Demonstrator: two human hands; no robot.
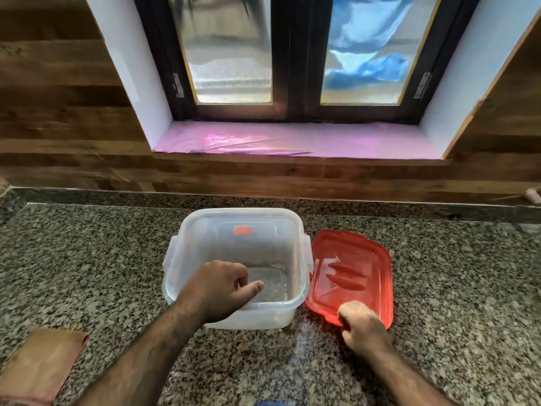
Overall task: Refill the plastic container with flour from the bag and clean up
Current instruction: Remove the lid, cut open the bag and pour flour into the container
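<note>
A clear plastic container [237, 244] stands open on the granite counter, with only traces of flour in its bottom corners. My left hand [218, 290] grips its near rim, thumb pointing right inside the box. Its red lid [354, 273] lies flat on the counter just right of the container. My right hand [363, 326] holds the lid's near edge, fingers curled over it. A brown bag [38, 364] lies at the counter's near left corner, partly cut off by the frame.
The speckled granite counter [102, 273] runs wall to wall, with a raised ledge at the back. Behind it are a wood-panelled wall and a window with a pink-covered sill [292, 139]. A small pale object [532, 196] sits at the far right.
</note>
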